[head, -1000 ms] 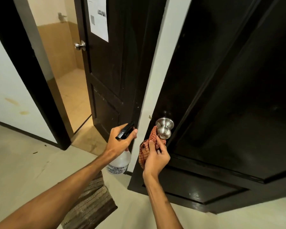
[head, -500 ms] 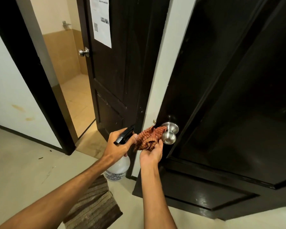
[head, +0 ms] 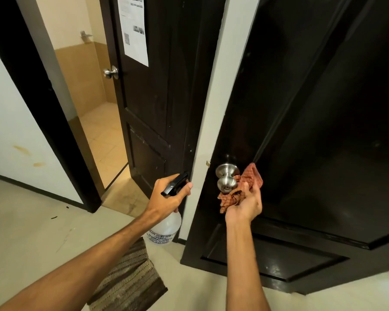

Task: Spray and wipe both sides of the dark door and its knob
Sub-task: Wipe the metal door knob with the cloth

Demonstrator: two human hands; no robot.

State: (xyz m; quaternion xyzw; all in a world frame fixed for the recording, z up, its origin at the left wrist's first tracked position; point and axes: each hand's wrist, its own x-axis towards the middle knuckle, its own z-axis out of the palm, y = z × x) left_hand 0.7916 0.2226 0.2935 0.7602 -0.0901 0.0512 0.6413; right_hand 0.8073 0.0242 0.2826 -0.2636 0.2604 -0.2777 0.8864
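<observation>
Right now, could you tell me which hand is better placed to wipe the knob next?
The right hand, I think: it holds the cloth just under and beside the knob. The left hand grips the spray bottle, apart from the knob.

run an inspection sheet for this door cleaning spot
surface: dark door, glossy panels
job's things: knob, cloth bunched at its right and underside; clear spray bottle
clutter: striped mat on the floor
hands: left hand grips the spray bottle; right hand holds the cloth at the knob
cables: nothing seen
surroundings: second dark door with a paper sheet, tiled room behind; stained white wall
</observation>
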